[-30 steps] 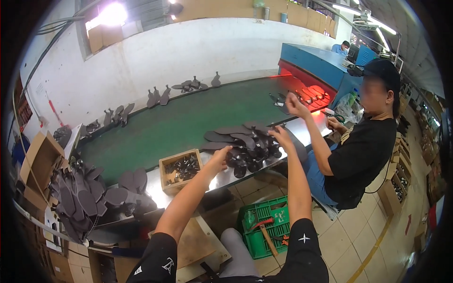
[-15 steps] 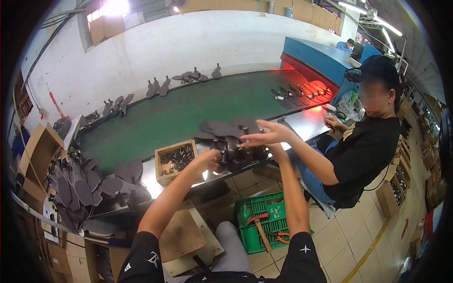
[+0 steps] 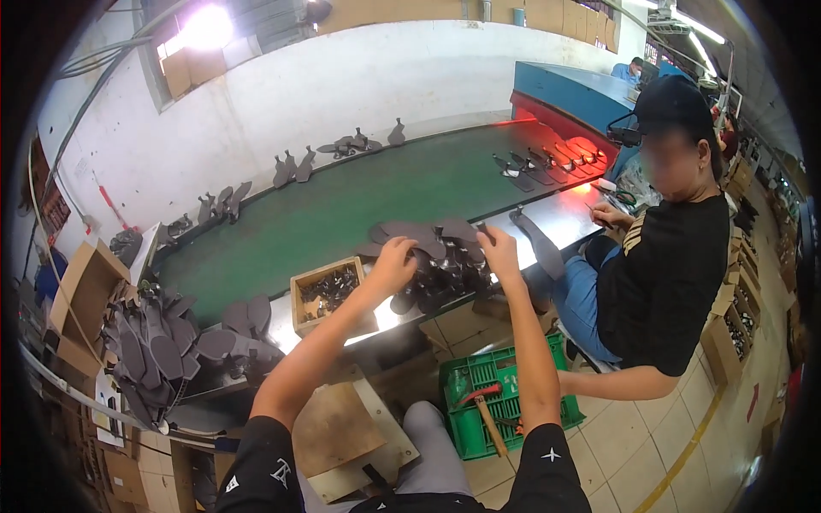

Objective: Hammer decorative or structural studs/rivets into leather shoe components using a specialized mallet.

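A pile of dark grey shoe soles with black heels lies on the near metal edge of the green belt. My left hand is at the left side of this pile, its fingers curled on a sole. At the pile's right side my right hand pinches the end of a sole between thumb and fingers. Both hands partly hide what they grip. Left of the pile stands a wooden box of small black heel pieces. A single sole rests at the right, near the co-worker's legs.
A co-worker sits at the right, one arm lowered behind my right forearm. A green crate with a hammer stands below. More soles are heaped at the left, and others line the green belt.
The co-worker's hand has left the pile and dropped low beside my right forearm. My left hand has moved up onto the soles; my right hand, hidden before, now shows at the pile's right side.
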Tool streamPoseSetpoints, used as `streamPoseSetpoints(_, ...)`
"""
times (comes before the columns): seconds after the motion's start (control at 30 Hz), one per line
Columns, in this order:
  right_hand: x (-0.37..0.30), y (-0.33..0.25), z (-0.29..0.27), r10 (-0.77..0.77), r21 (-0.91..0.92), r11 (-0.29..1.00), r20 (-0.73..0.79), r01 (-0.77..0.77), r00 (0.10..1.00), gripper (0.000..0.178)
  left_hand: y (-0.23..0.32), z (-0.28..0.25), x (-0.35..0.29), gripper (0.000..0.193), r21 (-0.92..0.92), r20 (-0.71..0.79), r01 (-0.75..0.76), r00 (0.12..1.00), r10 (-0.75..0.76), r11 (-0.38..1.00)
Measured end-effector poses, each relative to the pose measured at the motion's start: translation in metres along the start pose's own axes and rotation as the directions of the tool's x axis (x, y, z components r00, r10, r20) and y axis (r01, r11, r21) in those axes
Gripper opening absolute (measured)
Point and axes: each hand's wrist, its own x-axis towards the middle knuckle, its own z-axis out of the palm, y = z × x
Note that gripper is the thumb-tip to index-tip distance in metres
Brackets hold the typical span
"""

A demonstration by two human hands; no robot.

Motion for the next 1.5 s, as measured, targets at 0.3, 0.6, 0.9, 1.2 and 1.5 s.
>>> streamPoseSetpoints(0.3, -0.075, -0.232, -0.062, -0.736, -0.391, 0.509, 0.264, 0.767, 0.623, 0.015, 0.163, -0.133, -0.062, 0.075, 0.404, -0.155, -0.22, 0.94, 0.304, 0.888)
streamPoseSetpoints(0.6, -0.182, -0.295, -0.002, -0.857, 0.418, 0.514, 0.302, 0.749, 0.418, 0.048, 0.19, -0.184, -0.266, 0.063, -0.373, 0.23, 0.33, 0.938, -0.258, 0.867)
streamPoseSetpoints(0.9, -0.33, 0.008, -0.002, 0.64, -0.761, 0.53, 0.069, -0.374, 0.765, 0.095, 0.073, -0.084, -0.345, 0.036, -0.004, -0.266, 0.413, 0.878, -0.399, 0.911)
streamPoseSetpoints(1.2, -0.438, 0.102, -0.051, 0.584, -0.739, 0.626, 0.235, -0.247, 0.777, 0.071, 0.02, -0.115, -0.236, 0.018, 0.046, -0.449, 0.317, 0.854, -0.264, 0.947)
streamPoseSetpoints(1.5, -0.421, 0.057, -0.029, 0.463, -0.665, 0.734, 0.339, -0.14, 0.819, 0.049, -0.133, -0.089, -0.107, 0.018, 0.501, 0.055, 0.352, 0.899, -0.435, 0.791)
